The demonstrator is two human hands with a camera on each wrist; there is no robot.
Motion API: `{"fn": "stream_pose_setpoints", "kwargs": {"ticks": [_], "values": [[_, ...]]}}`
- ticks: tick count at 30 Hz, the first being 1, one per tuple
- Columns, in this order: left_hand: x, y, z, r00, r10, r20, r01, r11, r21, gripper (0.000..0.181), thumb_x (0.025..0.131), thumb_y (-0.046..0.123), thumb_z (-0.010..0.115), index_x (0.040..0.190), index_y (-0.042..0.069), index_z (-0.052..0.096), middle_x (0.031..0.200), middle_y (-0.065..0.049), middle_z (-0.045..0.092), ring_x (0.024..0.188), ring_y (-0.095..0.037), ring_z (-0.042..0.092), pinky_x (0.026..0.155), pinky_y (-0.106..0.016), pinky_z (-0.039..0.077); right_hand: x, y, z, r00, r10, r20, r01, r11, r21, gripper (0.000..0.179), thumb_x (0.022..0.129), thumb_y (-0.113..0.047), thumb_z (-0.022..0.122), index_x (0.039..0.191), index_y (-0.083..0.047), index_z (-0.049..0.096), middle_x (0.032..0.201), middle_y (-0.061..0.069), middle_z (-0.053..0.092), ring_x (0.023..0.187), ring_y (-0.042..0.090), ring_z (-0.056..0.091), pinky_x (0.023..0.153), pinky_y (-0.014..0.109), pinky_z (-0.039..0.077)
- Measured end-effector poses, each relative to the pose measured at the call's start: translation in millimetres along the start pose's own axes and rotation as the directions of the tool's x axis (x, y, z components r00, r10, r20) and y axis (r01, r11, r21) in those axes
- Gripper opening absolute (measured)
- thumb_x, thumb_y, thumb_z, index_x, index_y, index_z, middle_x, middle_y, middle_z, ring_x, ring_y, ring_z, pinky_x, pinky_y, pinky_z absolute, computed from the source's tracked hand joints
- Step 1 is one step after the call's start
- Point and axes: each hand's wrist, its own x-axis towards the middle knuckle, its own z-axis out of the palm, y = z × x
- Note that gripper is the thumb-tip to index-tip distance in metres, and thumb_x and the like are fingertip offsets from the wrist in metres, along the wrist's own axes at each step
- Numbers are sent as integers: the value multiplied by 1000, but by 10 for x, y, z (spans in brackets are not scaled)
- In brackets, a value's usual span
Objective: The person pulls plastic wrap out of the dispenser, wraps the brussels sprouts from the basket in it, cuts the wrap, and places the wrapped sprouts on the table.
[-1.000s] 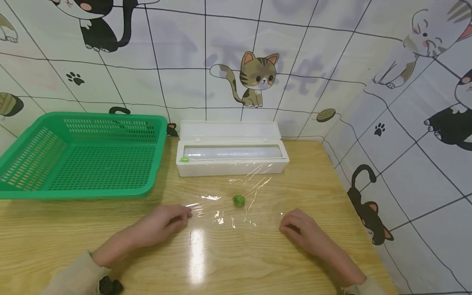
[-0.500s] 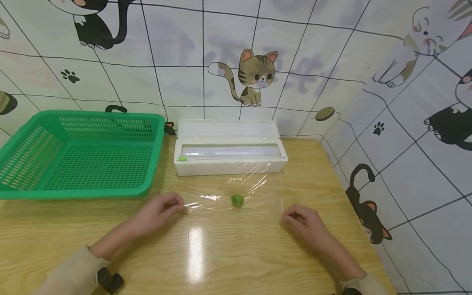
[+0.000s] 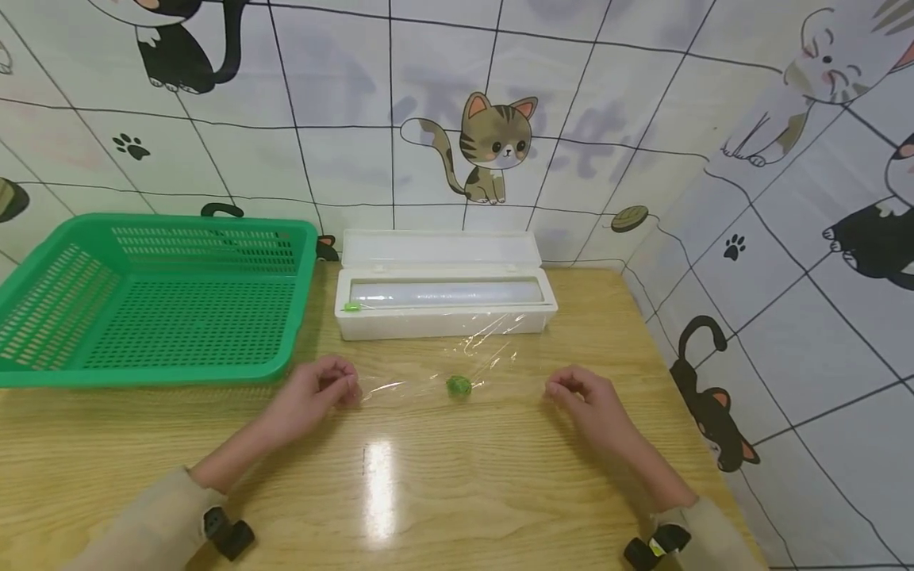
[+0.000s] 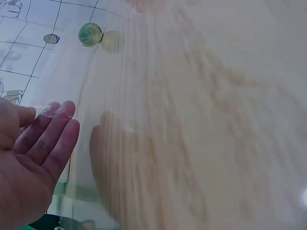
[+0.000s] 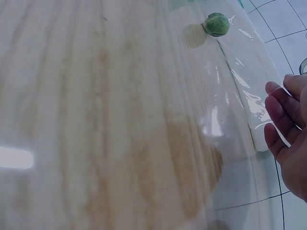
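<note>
A white box (image 3: 443, 323) with its lid raised holds a roll of plastic wrap (image 3: 450, 293). From it a clear sheet of plastic wrap (image 3: 400, 385) stretches toward me. One Brussels sprout (image 3: 458, 386) lies on the table between my hands, seemingly beneath the film. My left hand (image 3: 314, 396) pinches the left corner of the sheet; in the left wrist view the film (image 4: 55, 111) shows at its fingertips. At the right corner, my right hand (image 3: 593, 408) pinches the film between thumb and forefinger. The right wrist view also shows the sprout (image 5: 217, 25).
A green plastic basket (image 3: 193, 373) stands to the left of the box. Behind the wooden table (image 3: 485, 500) rises a wall covering (image 3: 343, 159) printed with cats, which also runs along the right side.
Both hands have moved forward toward the box, still pinching the film. The sheet's front edge has moved with them, and its glints have shifted. The sprout stays in place.
</note>
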Motion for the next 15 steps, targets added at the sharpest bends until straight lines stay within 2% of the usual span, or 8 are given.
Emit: {"fn": "stream_pose_setpoints", "kwargs": {"ticks": [6,12,15], "values": [[88,-13,51,997,-22,-77,24,1000,17,4,100,-5,60,102,-8,62,81,-13,67,70,-24,67,61,-32,60,135,21,1,1000,14,-24,-13,999,40,7,101,-4,64,100,0,69,80,6,69,73,16,63,63,24,50],[159,-7,83,990,-75,-123,75,997,-4,7,100,-6,61,102,-12,63,78,-15,68,62,-23,67,55,-30,59,252,30,12,994,109,-11,-108,994,18,11,101,-6,65,103,3,71,80,9,70,70,18,62,59,24,51],[179,0,89,986,-78,-147,82,996,23,7,99,-4,63,100,-11,64,75,-14,67,59,-23,66,52,-29,58,306,39,22,988,156,-4,-156,987,-22,12,100,-8,67,104,1,73,80,6,70,71,17,60,59,24,49]]}}
